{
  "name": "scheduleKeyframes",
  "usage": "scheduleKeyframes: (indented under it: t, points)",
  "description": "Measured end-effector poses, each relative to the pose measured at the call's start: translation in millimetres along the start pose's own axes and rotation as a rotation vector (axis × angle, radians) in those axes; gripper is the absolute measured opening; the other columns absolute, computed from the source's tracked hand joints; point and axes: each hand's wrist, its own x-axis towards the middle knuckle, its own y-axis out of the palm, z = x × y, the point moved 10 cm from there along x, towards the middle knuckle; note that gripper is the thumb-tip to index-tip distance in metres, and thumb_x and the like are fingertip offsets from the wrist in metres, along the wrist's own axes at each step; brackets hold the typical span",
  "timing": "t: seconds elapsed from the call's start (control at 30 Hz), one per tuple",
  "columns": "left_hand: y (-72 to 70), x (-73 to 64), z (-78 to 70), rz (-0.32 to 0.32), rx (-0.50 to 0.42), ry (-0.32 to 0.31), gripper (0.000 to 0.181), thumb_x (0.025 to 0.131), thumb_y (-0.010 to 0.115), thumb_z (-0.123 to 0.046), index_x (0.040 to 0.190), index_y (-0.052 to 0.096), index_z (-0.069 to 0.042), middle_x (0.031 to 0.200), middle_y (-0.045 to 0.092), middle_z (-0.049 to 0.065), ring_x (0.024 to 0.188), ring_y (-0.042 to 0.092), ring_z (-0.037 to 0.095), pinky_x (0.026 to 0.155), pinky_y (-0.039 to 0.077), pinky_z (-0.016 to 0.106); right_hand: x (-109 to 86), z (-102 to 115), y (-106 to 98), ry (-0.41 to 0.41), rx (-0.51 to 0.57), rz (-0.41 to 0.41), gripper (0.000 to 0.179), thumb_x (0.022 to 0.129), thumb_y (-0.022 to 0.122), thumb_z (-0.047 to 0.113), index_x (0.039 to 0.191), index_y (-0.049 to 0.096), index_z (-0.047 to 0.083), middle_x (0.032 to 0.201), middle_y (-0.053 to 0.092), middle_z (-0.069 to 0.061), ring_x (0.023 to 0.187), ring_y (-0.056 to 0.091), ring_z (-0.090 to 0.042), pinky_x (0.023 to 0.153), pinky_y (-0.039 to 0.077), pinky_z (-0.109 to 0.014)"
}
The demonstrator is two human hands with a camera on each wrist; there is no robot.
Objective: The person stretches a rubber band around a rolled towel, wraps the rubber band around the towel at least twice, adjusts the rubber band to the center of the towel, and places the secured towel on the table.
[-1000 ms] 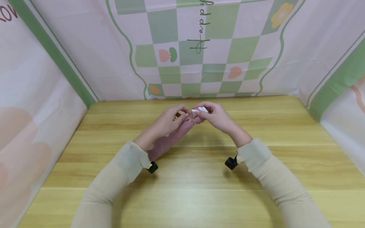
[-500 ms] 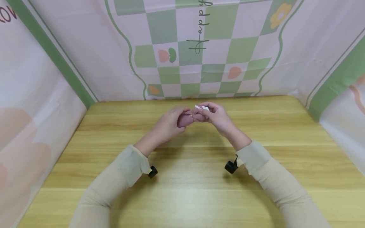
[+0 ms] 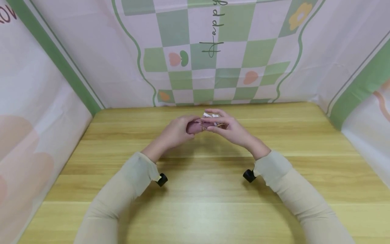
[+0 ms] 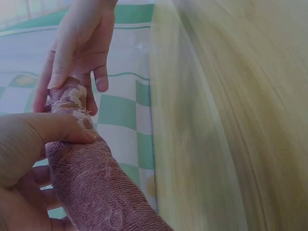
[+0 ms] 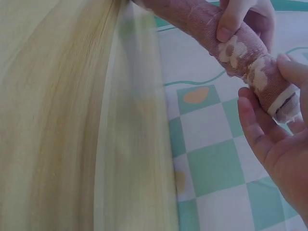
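A dusty pink towel [image 3: 194,127] is rolled into a long tube and held up above the far part of the table. My left hand [image 3: 179,131] grips the roll, its thumb lying along the terry cloth in the left wrist view. Pale flower shapes [image 5: 232,52] show on the towel in the right wrist view, beside a narrowed, puckered spot near its end. Around that end my right hand [image 3: 234,131] has its thumb on one side and fingertips on the other, holding it lightly. A white label [image 5: 281,99] sticks out at the tip.
The wooden table [image 3: 201,203] spans the space below the arms. Behind it hangs a cloth backdrop [image 3: 176,27] with green checks, and more printed cloth stands at both sides. A small black wrist camera [image 3: 250,175] hangs below each sleeve.
My left hand has gone from working with its fingertips at the towel's narrowed spot to wrapping round the roll. The right hand's fingers have spread from a tight pinch to a looser hold.
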Motion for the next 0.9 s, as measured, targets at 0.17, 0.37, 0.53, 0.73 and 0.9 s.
scheduleKeyframes:
  t: [0.17, 0.37, 0.53, 0.73, 0.9]
  points:
    - [1.6, -0.1, -3.8, 0.018, 0.013, 0.024, 0.062, 0.089, 0.077, -0.001, 0.147, 0.054, -0.006, 0.141, 0.058, 0.013, 0.12, 0.058, 0.026, 0.1, 0.049, 0.042, 1.7, 0, -3, 0.019, -0.106, -0.027, 0.05, 0.091, 0.078, 0.005, 0.139, 0.062, 0.003, 0.145, 0.052, -0.014, 0.124, 0.052, -0.031, 0.094, 0.051, -0.041]
    - [0.2, -0.6, -5.7, 0.013, 0.025, 0.06, 0.061, 0.089, 0.076, 0.001, 0.146, 0.056, -0.007, 0.142, 0.058, 0.013, 0.123, 0.057, 0.027, 0.102, 0.047, 0.042, 2.9, -15, -7, 0.143, -0.029, -0.026, 0.049, 0.093, 0.077, 0.01, 0.139, 0.062, 0.004, 0.134, 0.062, -0.017, 0.102, 0.063, -0.028, 0.081, 0.056, -0.032]
    - [1.1, -0.2, -5.4, 0.037, -0.001, 0.082, 0.061, 0.091, 0.076, -0.003, 0.147, 0.054, -0.007, 0.144, 0.057, 0.014, 0.125, 0.056, 0.027, 0.103, 0.047, 0.042, 2.1, -26, -10, 0.216, 0.109, -0.031, 0.045, 0.096, 0.074, 0.013, 0.139, 0.063, 0.004, 0.137, 0.062, -0.014, 0.104, 0.065, -0.023, 0.085, 0.056, -0.029]
    - [3.1, 0.4, -3.2, 0.058, -0.053, 0.067, 0.061, 0.092, 0.076, -0.005, 0.148, 0.053, -0.009, 0.144, 0.056, 0.011, 0.121, 0.057, 0.025, 0.1, 0.048, 0.042, 1.6, -30, -12, 0.227, 0.237, -0.042, 0.045, 0.096, 0.073, 0.008, 0.138, 0.061, -0.002, 0.129, 0.064, -0.015, 0.101, 0.065, -0.021, 0.091, 0.056, -0.038]
    - [5.4, 1.4, -2.2, 0.068, -0.056, 0.075, 0.061, 0.091, 0.076, -0.005, 0.148, 0.054, -0.011, 0.144, 0.056, 0.011, 0.122, 0.057, 0.025, 0.101, 0.048, 0.042, 1.9, -33, -10, 0.207, 0.35, -0.006, 0.044, 0.094, 0.067, -0.003, 0.136, 0.056, -0.01, 0.117, 0.067, -0.011, 0.097, 0.067, -0.018, 0.089, 0.057, -0.034]
